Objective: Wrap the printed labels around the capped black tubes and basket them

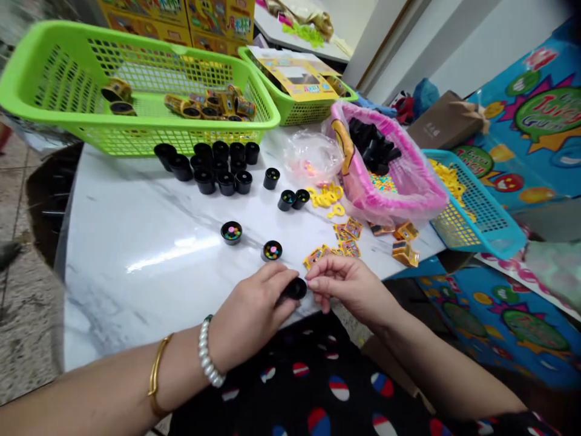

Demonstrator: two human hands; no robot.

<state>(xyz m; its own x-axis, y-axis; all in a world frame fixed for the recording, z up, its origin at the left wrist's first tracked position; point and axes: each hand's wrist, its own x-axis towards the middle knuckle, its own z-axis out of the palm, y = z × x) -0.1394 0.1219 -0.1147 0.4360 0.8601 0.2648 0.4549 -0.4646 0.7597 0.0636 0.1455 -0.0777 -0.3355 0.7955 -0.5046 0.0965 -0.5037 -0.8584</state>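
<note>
My left hand [254, 315] is closed around a small black plastic cup [297, 289] at the table's front edge, its mouth tilted toward me. Right beside the cup's rim is my right hand [338, 281], thumb and fingertips pinched together; whatever they hold, if anything, is too small to make out. Two black cups with colourful candy beads stand just beyond, one [272, 251] close to my left fingers and another [232, 232] farther left. Small printed yellow cards [349, 236] lie past my right fingers, with yellow plastic rings [327, 195] behind them.
Several black cups [220, 163] cluster before a green basket [181, 130] of wrapped cups. A pink plastic-lined basket [399, 206] holds black pieces and beads. Beside it stands a blue basket [490, 233] of yellow pieces. Folded printed wrappers [405, 253] lie near the table's right edge.
</note>
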